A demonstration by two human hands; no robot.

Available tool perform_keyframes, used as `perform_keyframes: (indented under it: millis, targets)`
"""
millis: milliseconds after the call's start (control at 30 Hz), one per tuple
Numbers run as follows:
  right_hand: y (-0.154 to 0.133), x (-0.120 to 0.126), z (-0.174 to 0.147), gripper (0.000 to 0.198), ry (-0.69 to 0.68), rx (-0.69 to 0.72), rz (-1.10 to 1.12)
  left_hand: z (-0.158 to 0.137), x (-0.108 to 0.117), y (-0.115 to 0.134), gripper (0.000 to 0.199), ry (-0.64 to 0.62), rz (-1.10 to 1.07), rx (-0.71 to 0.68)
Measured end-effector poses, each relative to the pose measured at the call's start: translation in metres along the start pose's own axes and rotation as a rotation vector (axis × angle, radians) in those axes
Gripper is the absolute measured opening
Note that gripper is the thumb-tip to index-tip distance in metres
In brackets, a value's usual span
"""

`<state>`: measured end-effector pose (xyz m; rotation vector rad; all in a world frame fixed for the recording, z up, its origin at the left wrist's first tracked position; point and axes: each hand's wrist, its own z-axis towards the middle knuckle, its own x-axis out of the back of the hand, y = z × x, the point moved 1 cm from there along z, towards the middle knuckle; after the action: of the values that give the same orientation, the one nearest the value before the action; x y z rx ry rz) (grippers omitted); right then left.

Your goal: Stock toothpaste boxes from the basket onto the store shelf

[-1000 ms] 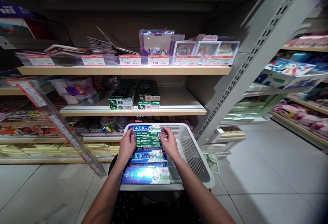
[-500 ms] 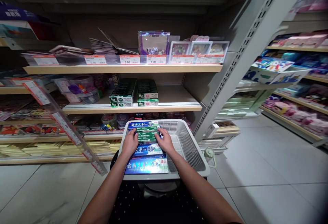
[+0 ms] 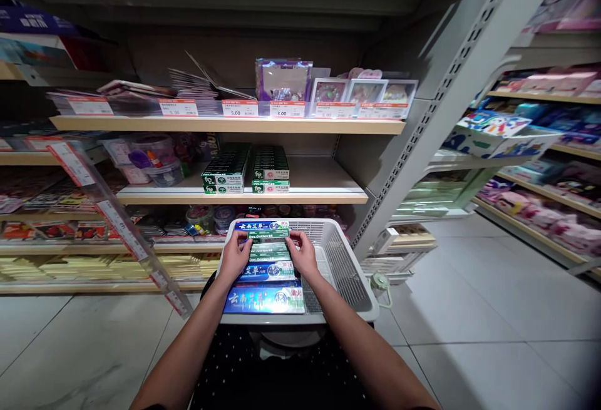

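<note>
A grey-white plastic basket [image 3: 350, 266] rests in front of my body, with toothpaste boxes along its left side. My left hand [image 3: 237, 256] pinches the left end of a green toothpaste box [image 3: 267, 235], while my right hand [image 3: 303, 253] holds its right end. Just below this box, other green boxes [image 3: 269, 252] lie in the basket. Nearer to me are blue toothpaste boxes [image 3: 263, 300], and another blue box [image 3: 256, 226] shows at the far rim. The fingertips behind the held box are partly hidden.
Ahead, a shelf [image 3: 323, 178] bears two stacks of green-and-white boxes [image 3: 225, 172], with plastic tubs [image 3: 162, 156] to their left. The shelf above [image 3: 225, 123] carries flat packs and boxed toys. A slotted metal upright [image 3: 422, 116] stands at right. A price-label strip [image 3: 122, 235] slants at left.
Both hands have shifted slightly toward the basket's far side with the upper green box, uncovering more of the green boxes below. The view has moved slightly.
</note>
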<state>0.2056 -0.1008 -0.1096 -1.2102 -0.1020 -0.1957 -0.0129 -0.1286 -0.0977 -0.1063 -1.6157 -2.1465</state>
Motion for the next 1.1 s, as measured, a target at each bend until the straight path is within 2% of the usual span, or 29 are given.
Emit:
perform_keyframes:
  millis: [200, 367, 567, 867, 1100]
  targets:
    - [-0.007, 0.001, -0.001, 0.034, -0.015, 0.017, 0.030, 0.005, -0.001, -0.011, 0.030, 0.031, -0.073, 0.042]
    - [-0.005, 0.001, -0.001, 0.038, -0.007, 0.029, 0.018, 0.004, -0.001, -0.014, 0.039, 0.010, -0.078, 0.077]
    - [-0.003, -0.001, 0.000, 0.040, -0.006, 0.004, 0.001, 0.005, -0.001, -0.017, 0.038, 0.033, -0.088, 0.099]
    - [0.012, -0.012, 0.001, 0.047, -0.005, -0.126, 0.282, 0.004, 0.000, -0.009, 0.042, 0.030, -0.097, 0.094]
    - [0.012, -0.014, 0.004, 0.038, 0.018, -0.273, 0.410, 0.007, -0.001, -0.014, 0.043, 0.017, -0.096, 0.113]
